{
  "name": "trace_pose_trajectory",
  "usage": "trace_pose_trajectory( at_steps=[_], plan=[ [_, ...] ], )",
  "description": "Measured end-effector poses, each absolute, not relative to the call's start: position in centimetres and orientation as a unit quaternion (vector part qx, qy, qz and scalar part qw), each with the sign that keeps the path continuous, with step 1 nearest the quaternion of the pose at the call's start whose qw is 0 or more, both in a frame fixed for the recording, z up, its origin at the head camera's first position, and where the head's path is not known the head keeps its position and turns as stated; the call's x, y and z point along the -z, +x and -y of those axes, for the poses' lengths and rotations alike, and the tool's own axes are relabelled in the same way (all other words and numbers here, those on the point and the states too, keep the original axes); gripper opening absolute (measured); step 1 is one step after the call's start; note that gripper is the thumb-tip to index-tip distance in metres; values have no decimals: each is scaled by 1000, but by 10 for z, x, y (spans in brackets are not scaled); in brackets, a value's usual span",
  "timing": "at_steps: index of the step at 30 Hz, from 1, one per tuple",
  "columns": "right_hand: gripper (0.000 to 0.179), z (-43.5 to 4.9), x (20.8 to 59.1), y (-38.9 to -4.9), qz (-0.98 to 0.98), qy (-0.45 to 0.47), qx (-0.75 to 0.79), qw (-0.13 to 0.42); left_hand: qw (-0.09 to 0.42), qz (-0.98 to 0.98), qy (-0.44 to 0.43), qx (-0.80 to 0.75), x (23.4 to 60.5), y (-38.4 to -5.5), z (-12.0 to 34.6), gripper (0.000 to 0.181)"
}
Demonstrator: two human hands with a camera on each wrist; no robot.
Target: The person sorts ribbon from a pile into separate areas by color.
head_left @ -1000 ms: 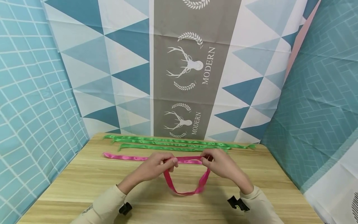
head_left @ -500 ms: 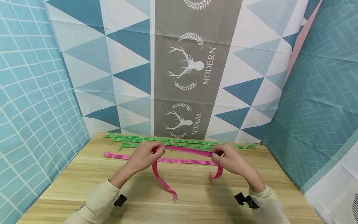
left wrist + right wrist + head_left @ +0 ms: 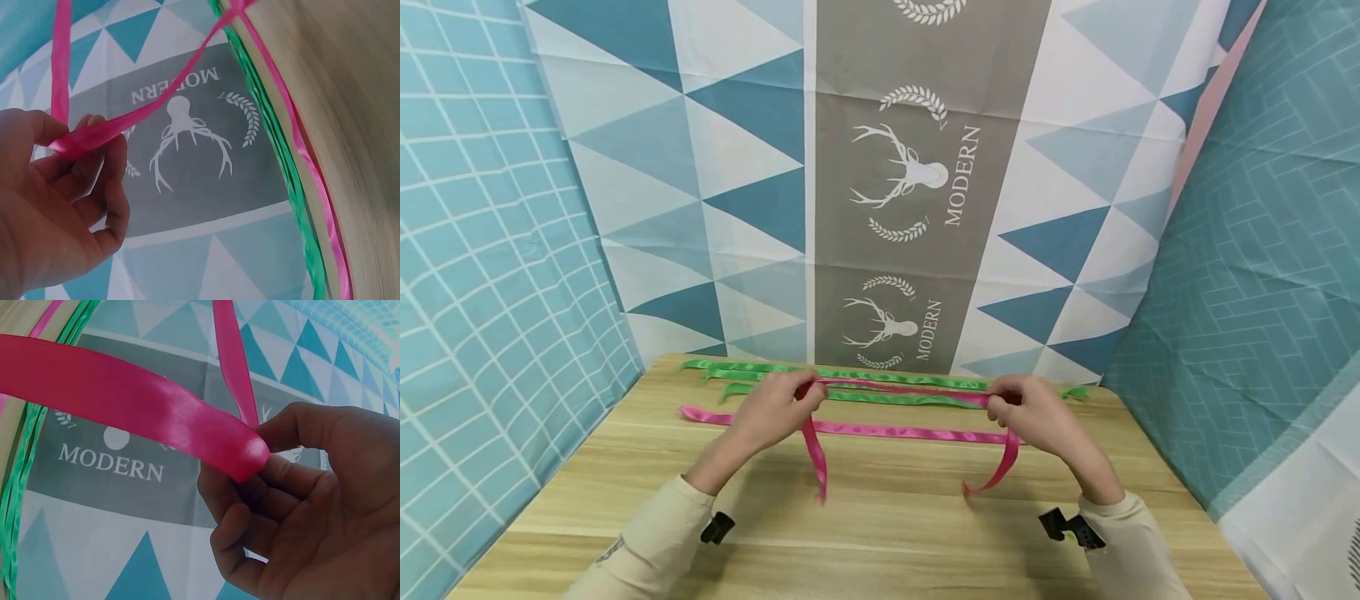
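A deep pink satin ribbon (image 3: 144,403) is stretched between both hands above the table, with one loose tail hanging below each hand. My left hand (image 3: 775,410) pinches it between thumb and fingers near the left end. Near the other end, my right hand (image 3: 1033,412) pinches it the same way. Below the held ribbon, a second pink ribbon (image 3: 895,432) lies straight across the table. Several green ribbons (image 3: 748,389) lie side by side behind that, partly hidden by the held ribbon and the hands.
The wooden table (image 3: 880,533) ends at a patterned cloth backdrop (image 3: 880,208) behind the green ribbons. A blue grid-patterned cloth (image 3: 490,250) hangs at the left, and a teal one (image 3: 1247,275) at the right.
Both hands have moved apart and slightly away from the body, drawing the held pink ribbon from a drooping loop into a near-straight span. Its loose tails now hang separately.
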State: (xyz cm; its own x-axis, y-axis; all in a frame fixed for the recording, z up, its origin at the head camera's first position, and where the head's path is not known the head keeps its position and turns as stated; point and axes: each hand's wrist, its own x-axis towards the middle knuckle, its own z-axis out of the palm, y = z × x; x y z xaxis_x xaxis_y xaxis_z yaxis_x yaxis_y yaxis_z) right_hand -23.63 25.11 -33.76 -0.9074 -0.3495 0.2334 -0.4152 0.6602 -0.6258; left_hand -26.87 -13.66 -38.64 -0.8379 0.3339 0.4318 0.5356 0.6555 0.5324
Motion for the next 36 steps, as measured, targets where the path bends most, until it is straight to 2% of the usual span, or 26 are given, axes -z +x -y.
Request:
trace_pose_trajectory(
  at_steps=[4,10,21,27,36],
  plan=[
    [15,-256,340,-241,914,193,-354,38,119,882,-245,384,382,-272,146,25],
    [15,-265,342,-249,917,175,-358,24,98,864,-228,437,374,-278,163,31],
    [21,-276,347,-258,921,176,-347,2,67,872,-156,458,369,-287,199,37],
    [17,-280,348,-261,927,167,-337,1,22,873,-104,475,369,-291,218,41],
    [14,-291,351,-264,922,182,-341,-7,5,880,-55,472,383,-290,247,36]
  ],
)
